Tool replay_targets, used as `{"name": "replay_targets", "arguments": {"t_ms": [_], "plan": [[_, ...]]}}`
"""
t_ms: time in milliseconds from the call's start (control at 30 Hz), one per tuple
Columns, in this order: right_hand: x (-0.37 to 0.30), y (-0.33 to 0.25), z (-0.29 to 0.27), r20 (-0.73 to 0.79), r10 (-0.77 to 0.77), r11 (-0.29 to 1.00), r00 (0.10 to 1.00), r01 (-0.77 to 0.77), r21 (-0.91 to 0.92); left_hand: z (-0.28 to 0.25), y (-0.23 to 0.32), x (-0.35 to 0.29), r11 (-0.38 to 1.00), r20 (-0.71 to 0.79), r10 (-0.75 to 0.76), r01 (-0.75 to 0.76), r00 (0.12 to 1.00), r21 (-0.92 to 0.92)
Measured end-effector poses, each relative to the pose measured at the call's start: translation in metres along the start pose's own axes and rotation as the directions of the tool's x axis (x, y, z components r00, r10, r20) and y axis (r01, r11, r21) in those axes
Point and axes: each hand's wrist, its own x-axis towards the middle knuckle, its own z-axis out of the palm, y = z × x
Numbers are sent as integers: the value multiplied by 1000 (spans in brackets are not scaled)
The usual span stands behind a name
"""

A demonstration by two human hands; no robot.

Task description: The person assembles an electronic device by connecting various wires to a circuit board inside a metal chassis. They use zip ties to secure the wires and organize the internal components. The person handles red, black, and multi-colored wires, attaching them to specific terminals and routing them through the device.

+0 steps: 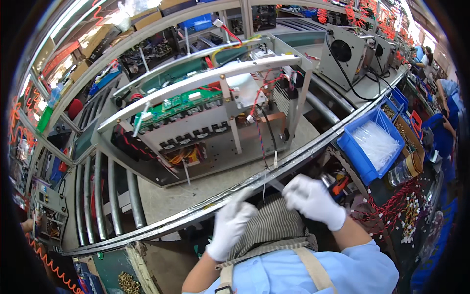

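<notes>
An open metal chassis (196, 142) stands in front of me, with a green circuit board (181, 105), black components and red and black wires inside. A thin white cable tie (265, 188) hangs from its wires over the table's front edge. My left hand (231, 225), in a white glove, is left of the cable tie. Its index finger stretches toward the edge while the other fingers curl, and no held thing shows. My gloved right hand (313, 200) is closed to the right of the cable tie. A blurred greyish tip juts from its fingers; its kind is unclear.
The chassis sits on a board (171, 198) on a roller conveyor (105, 196). At right is a blue bin (364, 142) of white cable ties, near a clear jar (404, 170) and red wire bundles (399, 213). Other chassis (342, 54) stand farther back; people are at far right.
</notes>
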Motion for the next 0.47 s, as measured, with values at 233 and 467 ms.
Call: {"name": "replay_targets", "arguments": {"t_ms": [233, 467], "plan": [[1, 18, 55, 268, 61, 975, 961, -115, 190, 14, -1, -3, 992, -149, 89, -101, 985, -76], [6, 25, 91, 447, 68, 978, 892, -149, 149, -8, -7, -15, 974, -161, 106, -136, 981, -182]]}}
